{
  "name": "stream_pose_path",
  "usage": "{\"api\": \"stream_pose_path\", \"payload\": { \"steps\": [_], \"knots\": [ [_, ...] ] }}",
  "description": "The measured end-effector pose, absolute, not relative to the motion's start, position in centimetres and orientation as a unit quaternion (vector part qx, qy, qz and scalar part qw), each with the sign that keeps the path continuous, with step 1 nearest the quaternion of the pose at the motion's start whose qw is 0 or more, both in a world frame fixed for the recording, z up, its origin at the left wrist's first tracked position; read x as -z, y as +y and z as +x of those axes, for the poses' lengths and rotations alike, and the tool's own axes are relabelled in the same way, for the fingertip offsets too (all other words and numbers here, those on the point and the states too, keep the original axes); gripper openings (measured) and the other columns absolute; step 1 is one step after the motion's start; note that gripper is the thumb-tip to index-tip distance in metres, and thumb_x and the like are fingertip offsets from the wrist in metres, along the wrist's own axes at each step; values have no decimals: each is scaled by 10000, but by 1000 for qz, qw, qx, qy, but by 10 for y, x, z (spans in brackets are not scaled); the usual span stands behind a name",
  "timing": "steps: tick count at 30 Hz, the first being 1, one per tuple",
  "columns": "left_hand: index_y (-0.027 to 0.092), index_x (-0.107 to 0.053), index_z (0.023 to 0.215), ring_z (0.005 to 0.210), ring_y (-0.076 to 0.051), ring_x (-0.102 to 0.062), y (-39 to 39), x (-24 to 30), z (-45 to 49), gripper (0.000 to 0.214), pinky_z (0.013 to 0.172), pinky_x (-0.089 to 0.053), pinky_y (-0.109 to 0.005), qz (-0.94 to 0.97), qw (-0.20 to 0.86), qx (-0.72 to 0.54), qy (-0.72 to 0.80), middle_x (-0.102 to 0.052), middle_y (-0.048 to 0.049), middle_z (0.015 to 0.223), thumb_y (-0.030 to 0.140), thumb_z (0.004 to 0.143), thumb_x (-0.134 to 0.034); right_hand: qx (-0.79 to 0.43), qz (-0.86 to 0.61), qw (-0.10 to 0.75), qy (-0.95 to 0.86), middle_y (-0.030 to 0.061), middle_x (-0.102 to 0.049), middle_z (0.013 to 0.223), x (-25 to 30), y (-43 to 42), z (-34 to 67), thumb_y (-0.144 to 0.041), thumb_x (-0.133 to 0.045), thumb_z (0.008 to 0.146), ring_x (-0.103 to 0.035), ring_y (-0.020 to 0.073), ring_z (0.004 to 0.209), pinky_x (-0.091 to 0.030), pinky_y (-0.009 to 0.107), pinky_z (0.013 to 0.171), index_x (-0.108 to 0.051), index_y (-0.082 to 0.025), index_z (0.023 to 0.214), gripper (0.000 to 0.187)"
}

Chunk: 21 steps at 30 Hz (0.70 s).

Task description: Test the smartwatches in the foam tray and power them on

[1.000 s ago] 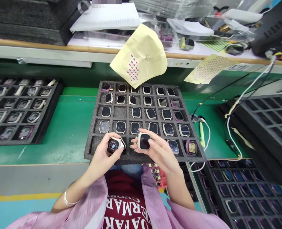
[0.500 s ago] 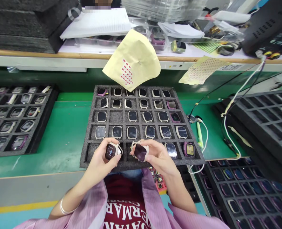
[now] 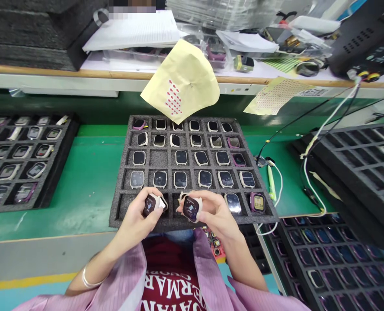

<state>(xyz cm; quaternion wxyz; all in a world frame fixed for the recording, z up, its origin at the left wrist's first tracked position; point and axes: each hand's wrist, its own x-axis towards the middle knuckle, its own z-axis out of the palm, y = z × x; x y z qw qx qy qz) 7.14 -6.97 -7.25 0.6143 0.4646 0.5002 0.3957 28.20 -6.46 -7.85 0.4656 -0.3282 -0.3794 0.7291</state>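
My left hand (image 3: pixel 143 214) is closed around a pale-cased smartwatch (image 3: pixel 149 205) with a lit dark screen; a white piece shows beside it under my thumb. My right hand (image 3: pixel 216 211) grips another pale-cased smartwatch (image 3: pixel 191 208), tilted, its screen also lit. Behind that one, part of a second pale case peeks out, and I cannot tell whether it is held or lies in the tray. Both hands are over the front row of a dark foam tray (image 3: pixel 114 216), whose compartments hold many smartwatches, mostly pale and a few purple, such as the purple smartwatch (image 3: pixel 257 202) at front right.
To the left lies another foam tray (image 3: pixel 54 172) of watches; more trays (image 3: pixel 341 280) stand at the right. A white cable (image 3: pixel 281 185) and a green pen-like tool (image 3: pixel 271 183) lie beside the middle tray. Yellow paper (image 3: pixel 185 82) hangs from the shelf edge over its back row.
The screen of the watch in my right hand has gone from dark to lit with a display. The watch in my left hand has turned slightly. Both hands stay in nearly the same place.
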Motion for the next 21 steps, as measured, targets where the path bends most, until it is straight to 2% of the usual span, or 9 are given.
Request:
{"api": "stream_pose_path", "payload": {
  "steps": [4,6,8,10,12,17,21],
  "knots": [
    [210,-479,1026,357,-51,-396,-70,72,69,191,387,-315,-163,468,645,-389,462,-468,100,544,266,875,-582,-721,-351,459,-383,79,-766,924,79,-64,283,-297,-844,678,-739,230,878,-578,353,776,-712,-216,1062,414],
    [199,-510,979,483,-84,-517,-69,71,66,163,502,-429,-199,487,633,-405,446,-551,48,643,265,865,-606,-718,-352,463,-382,72,-762,919,81,-63,283,-289,-839,685,-736,216,860,-574,345,775,-707,-219,1075,418],
    [191,-553,957,674,-128,-589,-70,71,63,152,652,-482,-234,508,600,-439,436,-596,0,761,260,849,-635,-717,-346,470,-381,62,-757,932,82,-63,282,-272,-836,692,-733,202,857,-566,329,780,-705,-225,1082,414],
    [190,-595,970,783,-147,-590,-71,72,60,156,729,-479,-235,526,572,-456,433,-602,-15,812,249,838,-653,-716,-336,476,-385,54,-749,947,82,-64,281,-244,-823,709,-729,192,873,-556,311,789,-708,-227,1087,395],
    [191,-622,1029,807,-151,-595,-74,73,60,207,757,-481,-233,524,563,-456,448,-612,-18,835,240,832,-663,-718,-324,478,-388,47,-738,943,80,-66,280,-225,-815,715,-726,187,877,-552,296,780,-712,-221,1088,387],
    [181,-643,1143,957,-211,-638,-80,73,65,382,917,-498,-308,491,560,-456,487,-648,-42,922,267,778,-717,-711,-323,484,-395,28,-700,936,74,-68,279,-209,-828,689,-713,174,850,-552,294,780,-732,-224,1044,368],
    [192,-630,1177,980,-209,-645,-78,74,65,395,978,-491,-339,484,572,-453,484,-650,-28,916,285,799,-699,-704,-323,484,-406,31,-685,939,73,-68,280,-216,-829,686,-709,180,853,-556,295,785,-736,-223,1051,376]
  ]
}}
